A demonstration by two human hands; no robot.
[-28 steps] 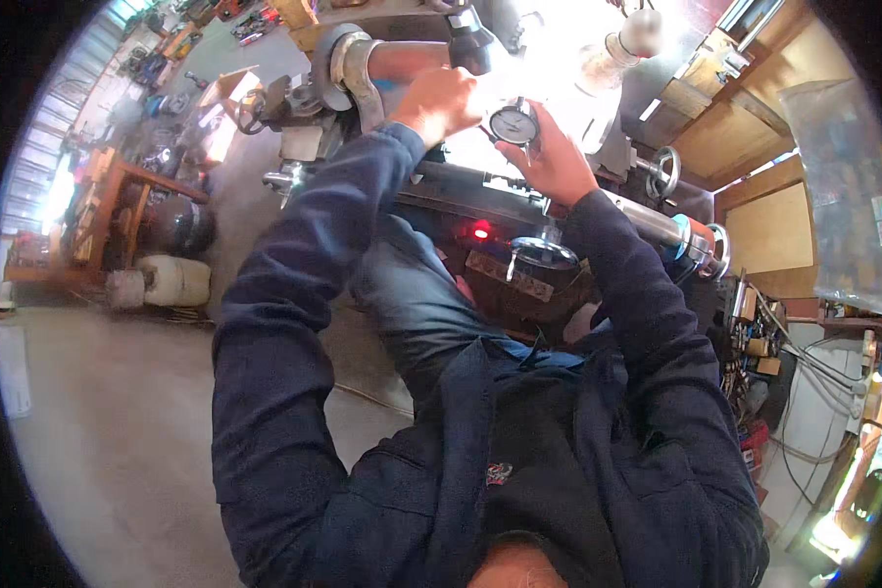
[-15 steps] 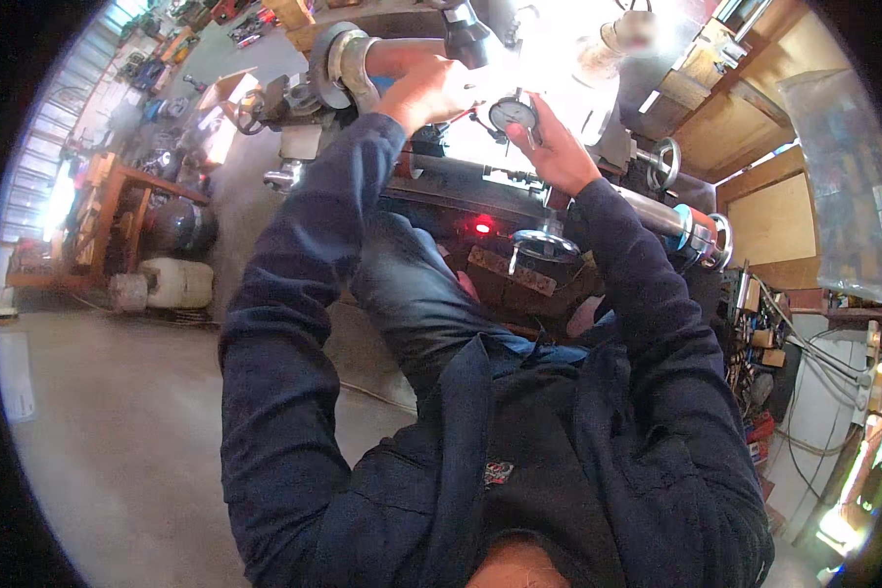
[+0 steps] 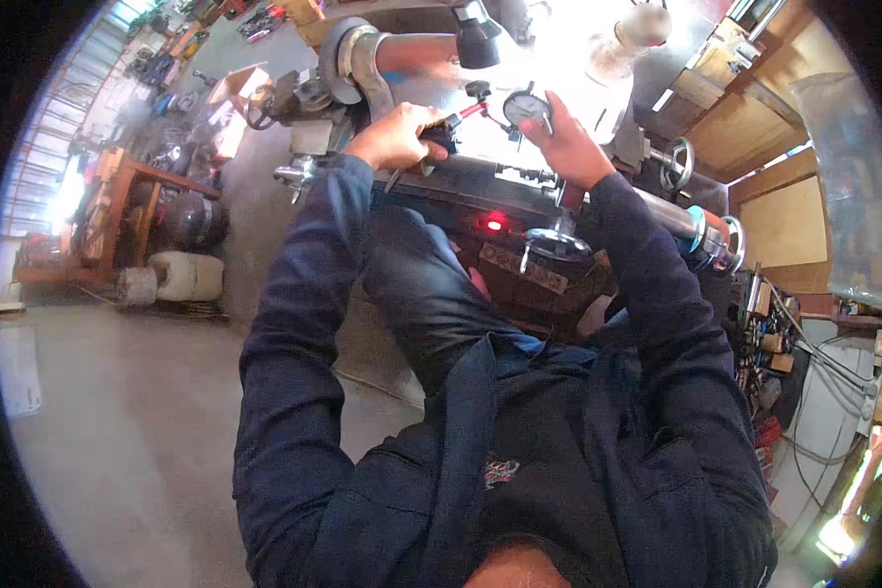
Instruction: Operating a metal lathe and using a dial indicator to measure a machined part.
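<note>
My right hand (image 3: 570, 139) holds a round dial indicator (image 3: 527, 112) over the brightly lit bed of a machine, its thumb against the gauge. A jointed arm with red parts (image 3: 470, 110) and black knobs runs beside the gauge. My left hand (image 3: 400, 137) grips a black object (image 3: 439, 131), apparently the base of that arm, lower and to the left. Above my hands are a black conical lamp (image 3: 476, 39) and a large horizontal metal cylinder (image 3: 416, 49). Below them sit a red light (image 3: 495, 221) and a chrome handwheel (image 3: 557, 245).
A steel shaft (image 3: 661, 218) extends right toward more handwheels. Wooden panels (image 3: 774, 220), hanging plastic sheeting (image 3: 848, 186) and cables are at the right. A wooden frame (image 3: 137, 196), gas cylinders (image 3: 186, 276) and assorted clutter stand on the concrete floor (image 3: 127, 392) at the left.
My left hand has moved down and left, exposing the black object and red arm. My right hand has risen slightly with the dial indicator, which is now tilted and further right.
</note>
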